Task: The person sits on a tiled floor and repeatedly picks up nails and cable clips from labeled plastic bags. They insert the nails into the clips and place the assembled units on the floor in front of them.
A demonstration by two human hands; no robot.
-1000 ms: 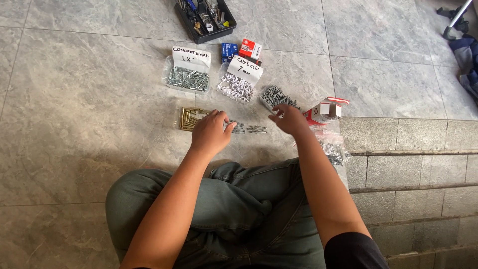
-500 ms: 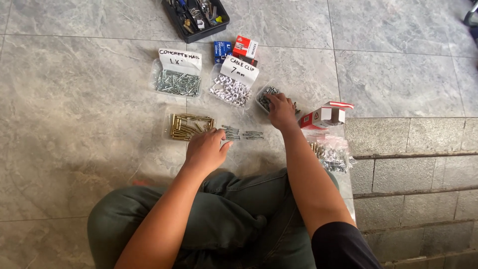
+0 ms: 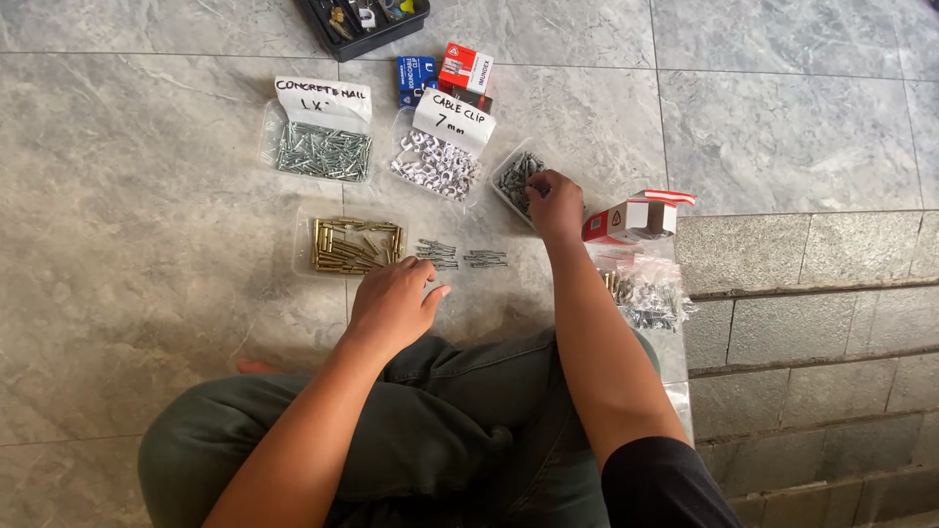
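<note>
trousers [image 3: 430, 430]: olive green | sleeve [image 3: 665, 484]: black, short | forearms: bare

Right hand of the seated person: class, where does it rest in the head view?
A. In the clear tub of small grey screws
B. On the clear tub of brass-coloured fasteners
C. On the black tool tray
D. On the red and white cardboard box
A: the right hand sits with its fingers over the clear tub of small grey screws, beside the red and white cardboard box, not on it.
</note>
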